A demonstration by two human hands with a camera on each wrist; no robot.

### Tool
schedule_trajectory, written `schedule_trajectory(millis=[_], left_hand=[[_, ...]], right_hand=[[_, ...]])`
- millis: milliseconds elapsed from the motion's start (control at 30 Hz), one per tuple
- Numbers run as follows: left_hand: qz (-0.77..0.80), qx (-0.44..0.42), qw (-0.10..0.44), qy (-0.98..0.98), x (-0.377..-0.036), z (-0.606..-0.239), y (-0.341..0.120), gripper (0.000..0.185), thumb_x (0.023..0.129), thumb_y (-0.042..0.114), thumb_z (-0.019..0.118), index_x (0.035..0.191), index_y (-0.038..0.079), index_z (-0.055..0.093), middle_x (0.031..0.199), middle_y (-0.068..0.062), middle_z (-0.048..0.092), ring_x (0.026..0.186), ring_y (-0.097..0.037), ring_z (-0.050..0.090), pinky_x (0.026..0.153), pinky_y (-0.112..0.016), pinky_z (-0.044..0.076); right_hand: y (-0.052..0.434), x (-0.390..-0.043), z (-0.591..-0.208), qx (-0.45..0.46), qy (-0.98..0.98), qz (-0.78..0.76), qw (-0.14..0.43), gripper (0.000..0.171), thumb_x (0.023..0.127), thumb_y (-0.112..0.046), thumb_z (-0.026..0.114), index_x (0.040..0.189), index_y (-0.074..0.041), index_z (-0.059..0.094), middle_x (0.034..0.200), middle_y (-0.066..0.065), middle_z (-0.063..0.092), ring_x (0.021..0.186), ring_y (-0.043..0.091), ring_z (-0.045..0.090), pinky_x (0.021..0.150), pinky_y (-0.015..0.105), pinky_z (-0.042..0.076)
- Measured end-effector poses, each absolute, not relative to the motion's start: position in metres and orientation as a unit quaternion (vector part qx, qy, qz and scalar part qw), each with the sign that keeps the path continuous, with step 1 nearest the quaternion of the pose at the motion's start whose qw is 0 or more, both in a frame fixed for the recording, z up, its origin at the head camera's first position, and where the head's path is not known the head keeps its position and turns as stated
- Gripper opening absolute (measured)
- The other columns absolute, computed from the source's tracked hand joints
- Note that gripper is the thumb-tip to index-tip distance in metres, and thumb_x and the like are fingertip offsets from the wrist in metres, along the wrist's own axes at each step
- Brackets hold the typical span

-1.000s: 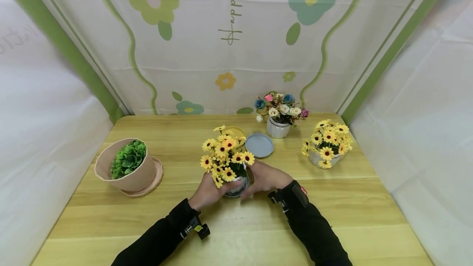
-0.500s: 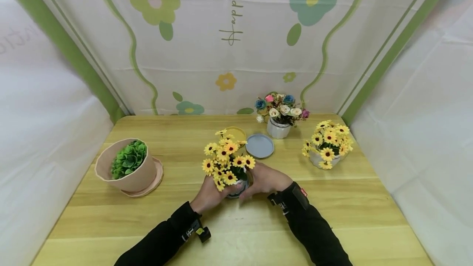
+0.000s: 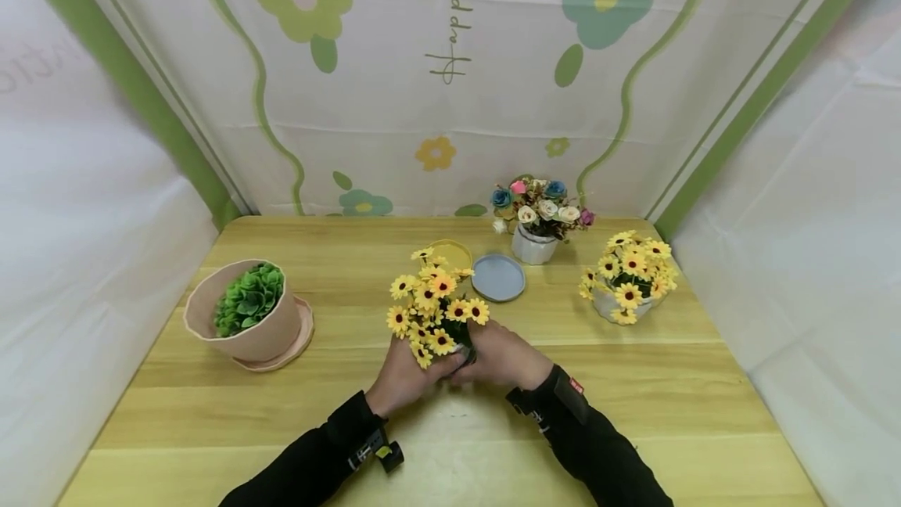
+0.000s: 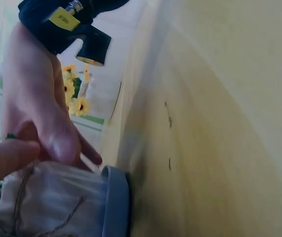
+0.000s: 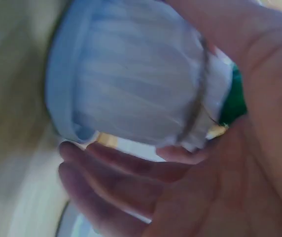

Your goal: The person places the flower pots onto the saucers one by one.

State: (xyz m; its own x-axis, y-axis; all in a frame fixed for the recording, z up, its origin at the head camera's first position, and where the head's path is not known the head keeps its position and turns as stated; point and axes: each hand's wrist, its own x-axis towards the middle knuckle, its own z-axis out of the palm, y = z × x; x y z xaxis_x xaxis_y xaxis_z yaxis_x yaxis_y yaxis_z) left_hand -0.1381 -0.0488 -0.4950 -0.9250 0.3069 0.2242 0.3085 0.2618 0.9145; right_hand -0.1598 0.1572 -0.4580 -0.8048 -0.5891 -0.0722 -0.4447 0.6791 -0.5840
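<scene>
A bunch of yellow daisies (image 3: 432,305) stands in a small white ribbed pot (image 3: 464,352) at the middle of the wooden table (image 3: 633,421). My left hand (image 3: 408,372) grips the pot from the left and my right hand (image 3: 501,354) from the right, so the head view shows almost none of it. In the left wrist view the pot (image 4: 57,197) has twine round it and a bluish base rim close to the tabletop. The right wrist view shows the pot (image 5: 136,84) against my right hand (image 5: 180,187), fingers curled under it. I cannot tell whether the pot touches the table.
A pink pot with a green plant (image 3: 242,319) sits on a saucer at the left. Behind the daisies lie a yellow saucer (image 3: 450,253) and a blue saucer (image 3: 498,278). A white pot of mixed roses (image 3: 538,217) and another daisy pot (image 3: 626,276) stand at the back right.
Both hands have wrapped farther round the white pot, which showed between them before and is now nearly covered. The daisy bunch has hardly shifted.
</scene>
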Motion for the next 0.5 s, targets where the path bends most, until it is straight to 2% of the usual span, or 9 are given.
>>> schedule_trajectory(millis=[67, 167, 267, 500], left_hand=[[-0.575, -0.188, 0.006, -0.797, -0.136, -0.496, -0.048, 0.08, 0.085, 0.017, 0.09, 0.152, 0.03, 0.048, 0.146, 0.008, 0.06, 0.14, -0.015, 0.055, 0.123, -0.036, 0.043], [-0.57, -0.187, 0.018, -0.8, -0.134, -0.498, -0.049, 0.079, 0.086, 0.017, 0.089, 0.153, 0.028, 0.048, 0.148, 0.006, 0.059, 0.141, -0.016, 0.054, 0.124, -0.038, 0.043], [-0.574, -0.185, 0.027, -0.797, -0.133, -0.5, -0.051, 0.081, 0.086, 0.016, 0.089, 0.154, 0.028, 0.047, 0.149, 0.005, 0.058, 0.142, -0.017, 0.053, 0.124, -0.038, 0.042], [-0.59, -0.173, 0.027, -0.788, -0.132, -0.5, -0.06, 0.077, 0.085, 0.011, 0.089, 0.151, 0.023, 0.05, 0.144, 0.003, 0.062, 0.137, -0.02, 0.058, 0.121, -0.035, 0.046]], right_hand=[[0.154, -0.158, -0.462, -0.288, 0.911, -0.273, 0.114, 0.059, 0.082, -0.035, 0.092, 0.122, -0.003, 0.063, 0.101, 0.005, 0.07, 0.087, 0.015, 0.067, 0.074, 0.029, 0.059], [0.149, -0.158, -0.467, -0.301, 0.912, -0.265, 0.081, 0.05, 0.085, -0.028, 0.09, 0.119, -0.001, 0.065, 0.101, 0.005, 0.069, 0.089, 0.016, 0.067, 0.077, 0.029, 0.059], [0.143, -0.157, -0.47, -0.307, 0.918, -0.246, 0.057, 0.038, 0.088, -0.023, 0.086, 0.11, 0.001, 0.066, 0.093, 0.005, 0.065, 0.085, 0.017, 0.065, 0.071, 0.03, 0.058], [0.131, -0.159, -0.473, -0.319, 0.916, -0.241, 0.025, 0.035, 0.09, -0.02, 0.084, 0.113, 0.001, 0.067, 0.097, 0.008, 0.068, 0.092, 0.024, 0.07, 0.077, 0.036, 0.062]])
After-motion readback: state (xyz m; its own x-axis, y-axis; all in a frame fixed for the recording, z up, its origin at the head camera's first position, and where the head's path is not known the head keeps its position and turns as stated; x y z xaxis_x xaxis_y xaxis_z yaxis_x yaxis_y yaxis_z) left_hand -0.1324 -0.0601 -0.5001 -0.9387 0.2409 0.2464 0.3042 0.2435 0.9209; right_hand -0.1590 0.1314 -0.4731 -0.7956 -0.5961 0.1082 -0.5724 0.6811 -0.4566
